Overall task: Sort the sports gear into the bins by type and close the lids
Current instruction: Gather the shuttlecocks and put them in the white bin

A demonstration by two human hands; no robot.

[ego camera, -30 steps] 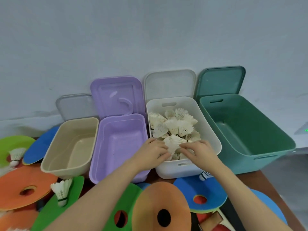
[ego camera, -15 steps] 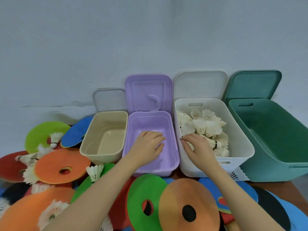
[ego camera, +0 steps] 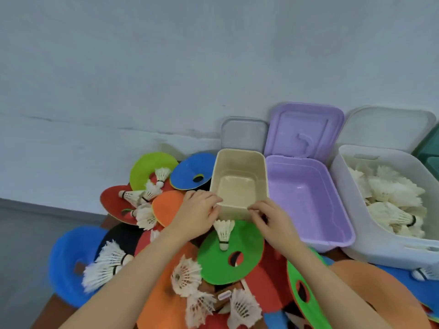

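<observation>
Both hands moved left: left hand [ego camera: 198, 211] and right hand [ego camera: 268, 218] grasp beige bin [ego camera: 240, 167] (fingertips hidden).

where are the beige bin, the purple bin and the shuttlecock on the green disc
beige bin [ego camera: 261, 176]: head view, right inner wall
purple bin [ego camera: 301, 198]: head view, bare floor
shuttlecock [ego camera: 223, 230]: head view, feather skirt

4 bins [ego camera: 240, 162], 4 lids [ego camera: 304, 129], 2 hands [ego camera: 197, 212].
</observation>
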